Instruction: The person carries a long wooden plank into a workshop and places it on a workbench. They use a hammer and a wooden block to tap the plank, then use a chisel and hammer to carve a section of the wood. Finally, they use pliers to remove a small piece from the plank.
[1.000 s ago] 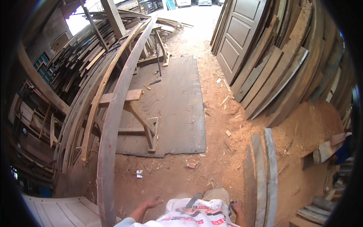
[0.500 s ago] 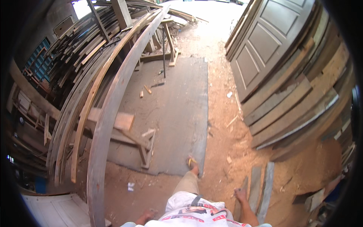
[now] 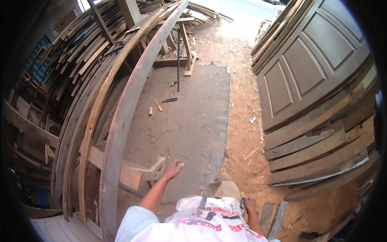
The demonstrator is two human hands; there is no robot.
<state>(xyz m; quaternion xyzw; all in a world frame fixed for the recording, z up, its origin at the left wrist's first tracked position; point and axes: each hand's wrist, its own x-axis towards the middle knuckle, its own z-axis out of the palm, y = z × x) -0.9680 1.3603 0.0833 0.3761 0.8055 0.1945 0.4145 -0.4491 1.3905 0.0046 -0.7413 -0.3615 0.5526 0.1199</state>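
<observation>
The wooden trestle is the thing nearest the left hand, standing at the near left edge of a dark floor sheet; a long grey-brown plank crosses above it, with a yellower plank running alongside on the left; the left hand is out in front, just right of the trestle's leg and seemingly apart from it, its fingers loosely curled around nothing; the right hand hangs low beside the person's hip, near two short boards, and whether its fingers close on the small dark thing there I cannot tell; one foot is set ahead of the other, so the step in hand reads as a stride rather than any handling of wood; from this stance, the next move calls for clearing the trestle's jutting end, and any grip on the plank would need the left arm brought back leftward; farther out, two small offcuts lie on the sheet, and a brown panelled door leans on the right.
</observation>
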